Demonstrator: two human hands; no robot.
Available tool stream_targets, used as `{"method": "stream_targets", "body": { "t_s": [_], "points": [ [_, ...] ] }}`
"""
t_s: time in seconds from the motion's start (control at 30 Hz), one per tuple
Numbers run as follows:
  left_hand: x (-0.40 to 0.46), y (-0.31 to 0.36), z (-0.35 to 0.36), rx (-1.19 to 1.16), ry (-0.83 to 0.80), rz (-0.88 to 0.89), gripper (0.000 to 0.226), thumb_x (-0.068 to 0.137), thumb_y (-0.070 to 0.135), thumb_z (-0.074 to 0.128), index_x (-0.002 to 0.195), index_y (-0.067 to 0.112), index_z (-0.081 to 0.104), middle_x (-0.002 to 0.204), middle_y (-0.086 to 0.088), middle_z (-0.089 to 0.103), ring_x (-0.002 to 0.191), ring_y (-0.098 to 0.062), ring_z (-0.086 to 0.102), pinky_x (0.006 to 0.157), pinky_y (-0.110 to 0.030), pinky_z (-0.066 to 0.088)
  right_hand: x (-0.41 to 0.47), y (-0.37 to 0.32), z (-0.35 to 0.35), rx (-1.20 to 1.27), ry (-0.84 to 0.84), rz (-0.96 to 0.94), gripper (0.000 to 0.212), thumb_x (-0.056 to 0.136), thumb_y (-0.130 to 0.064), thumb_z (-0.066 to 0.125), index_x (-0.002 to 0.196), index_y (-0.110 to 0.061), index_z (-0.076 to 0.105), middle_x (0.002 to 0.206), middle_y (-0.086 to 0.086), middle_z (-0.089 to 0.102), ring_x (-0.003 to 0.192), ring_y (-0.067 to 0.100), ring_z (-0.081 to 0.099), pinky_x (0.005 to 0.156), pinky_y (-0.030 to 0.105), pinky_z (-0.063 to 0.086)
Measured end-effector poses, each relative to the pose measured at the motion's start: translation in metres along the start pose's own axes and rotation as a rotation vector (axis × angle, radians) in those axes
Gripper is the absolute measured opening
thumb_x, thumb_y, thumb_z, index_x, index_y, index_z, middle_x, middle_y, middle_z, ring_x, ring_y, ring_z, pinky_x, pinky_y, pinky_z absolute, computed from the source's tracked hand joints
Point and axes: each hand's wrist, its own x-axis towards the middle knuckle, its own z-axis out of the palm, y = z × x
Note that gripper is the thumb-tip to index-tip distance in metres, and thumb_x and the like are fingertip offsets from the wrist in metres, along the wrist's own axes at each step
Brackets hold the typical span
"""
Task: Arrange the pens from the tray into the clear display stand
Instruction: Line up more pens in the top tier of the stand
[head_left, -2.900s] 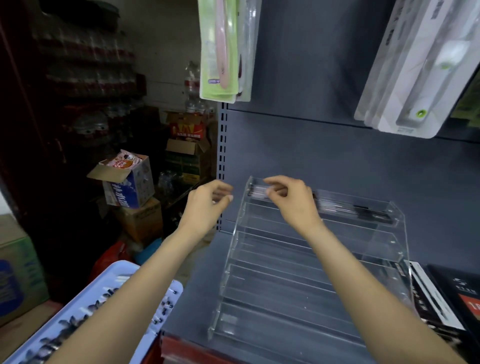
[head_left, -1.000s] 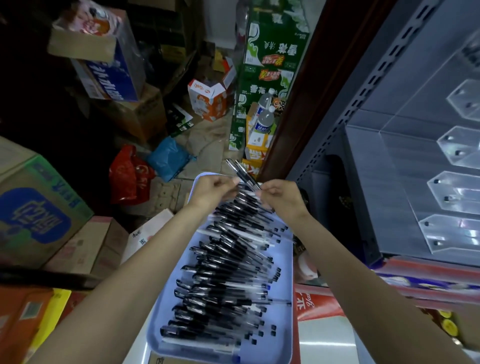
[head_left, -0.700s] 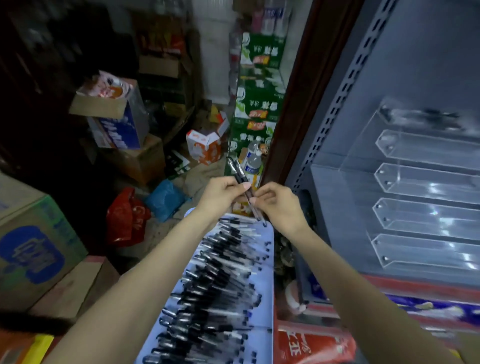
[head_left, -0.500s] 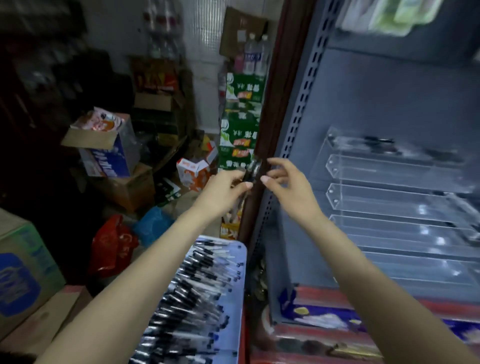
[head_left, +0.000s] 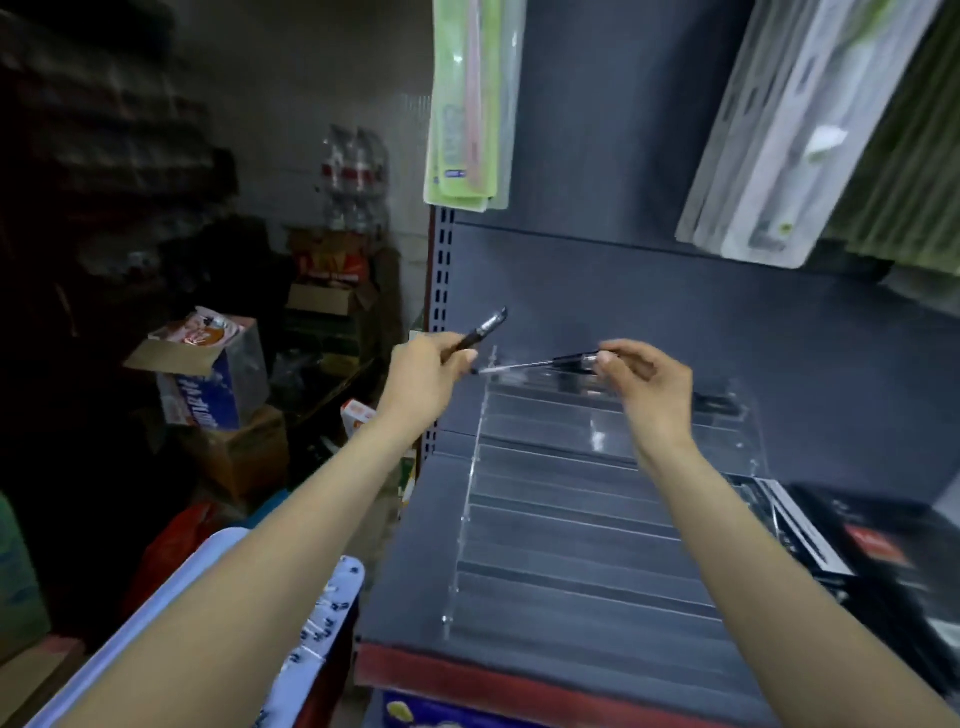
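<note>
At the lower left of the frame the pale blue plastic tray (head_left: 332, 587) pokes out from under the left forearm, and the clear tiered acrylic display stand (head_left: 571, 530) sits on the grey metal shelf (head_left: 415, 582) at centre. Above its top tier, the left hand (head_left: 423, 376) grips one black pen (head_left: 480, 331) angled up, fingers curled round it. The right hand (head_left: 647, 382) pinches a second clear-barrelled black pen (head_left: 535, 364) level between fingertips, other fingers loosely bent.
</note>
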Motion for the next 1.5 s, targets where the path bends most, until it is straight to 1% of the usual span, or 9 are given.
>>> {"method": "stream_targets", "body": {
  "t_s": [0.1,0.2,0.3,0.4,0.6,1.0,1.13,1.3,1.5],
  "points": [
    [0.002,0.016,0.013,0.099,-0.07,0.021,0.019,0.098,0.017,0.045,0.102,0.011,0.063,0.061,0.003,0.044,0.059,-0.017,0.042,0.046,-0.019,0.028,0.021,0.01,-0.024,-0.034,0.101,0.03,0.022,0.085,-0.002,0.063,0.076,-0.022,0.065,0.077,-0.001,0.067,0.075,0.01,0.066,0.085,0.031,0.054],
    [0.006,0.025,0.02,0.153,-0.131,0.009,0.036,0.1,0.013,0.036,0.133,0.003,0.047,0.097,-0.011,0.063,0.075,-0.021,0.053,0.06,-0.021,0.033,0.042,0.02,-0.031,-0.121,0.152,0.069,0.018,0.084,-0.005,0.065,0.077,-0.021,0.067,0.083,0.003,0.069,0.087,0.02,0.067,0.093,0.039,0.053],
    [0.007,0.03,0.022,0.134,-0.136,0.014,0.039,0.099,0.009,0.036,0.138,0.006,0.04,0.107,-0.008,0.066,0.084,-0.014,0.054,0.069,-0.014,0.035,0.054,0.026,-0.032,-0.23,0.106,0.092,0.013,0.083,-0.006,0.066,0.083,-0.019,0.068,0.087,0.003,0.068,0.088,0.016,0.063,0.091,0.033,0.051],
    [0.013,0.029,0.024,0.089,-0.089,0.027,0.028,0.098,0.011,0.042,0.124,0.007,0.05,0.101,-0.001,0.07,0.084,-0.01,0.058,0.077,-0.017,0.039,0.058,0.027,-0.031,-0.359,-0.003,0.075,0.009,0.084,-0.006,0.064,0.09,-0.012,0.069,0.086,0.002,0.064,0.085,0.012,0.059,0.08,0.021,0.042],
    [0.019,0.029,0.029,0.086,-0.105,0.042,0.011,0.092,0.015,0.056,0.098,0.012,0.065,0.083,0.002,0.069,0.071,-0.008,0.062,0.065,-0.008,0.043,0.073,0.03,-0.033,-0.591,-0.129,0.031,0.01,0.082,-0.007,0.069,0.091,-0.007,0.073,0.085,0.002,0.066,0.082,0.011,0.058,0.076,0.014,0.037],
    [0.025,0.031,0.036,0.156,-0.177,0.072,0.024,0.091,0.01,0.057,0.112,0.015,0.066,0.087,0.008,0.062,0.085,-0.005,0.058,0.079,-0.015,0.042,0.083,0.025,-0.025,-0.713,-0.349,0.098,0.014,0.084,-0.011,0.067,0.097,-0.007,0.073,0.104,0.007,0.071,0.096,0.014,0.061,0.081,0.018,0.04],
    [0.027,0.03,0.038,0.154,-0.181,0.103,0.019,0.09,0.013,0.06,0.107,0.015,0.068,0.086,0.01,0.061,0.083,-0.005,0.058,0.08,-0.017,0.044,0.076,0.023,-0.029,-0.493,-0.262,-0.003,0.014,0.088,-0.013,0.062,0.099,-0.011,0.071,0.094,0.002,0.069,0.092,0.014,0.063,0.089,0.025,0.048],
    [0.033,0.037,0.051,0.124,-0.205,0.167,0.016,0.089,0.015,0.062,0.103,0.017,0.069,0.091,0.007,0.067,0.082,-0.002,0.059,0.069,-0.001,0.039,0.063,0.011,-0.032,-0.207,-0.425,-0.024,0.015,0.089,-0.006,0.06,0.1,-0.002,0.069,0.083,0.005,0.068,0.071,0.007,0.064,0.076,0.018,0.055],
    [0.048,0.028,0.061,0.255,-0.205,0.195,0.02,0.09,0.008,0.056,0.106,0.014,0.067,0.104,-0.001,0.067,0.097,-0.014,0.061,0.088,-0.024,0.048,0.081,0.03,-0.046,-0.283,-0.209,-0.055,0.01,0.084,-0.004,0.065,0.085,-0.011,0.072,0.073,-0.003,0.067,0.059,-0.004,0.061,0.073,0.014,0.05]
  ]
}}
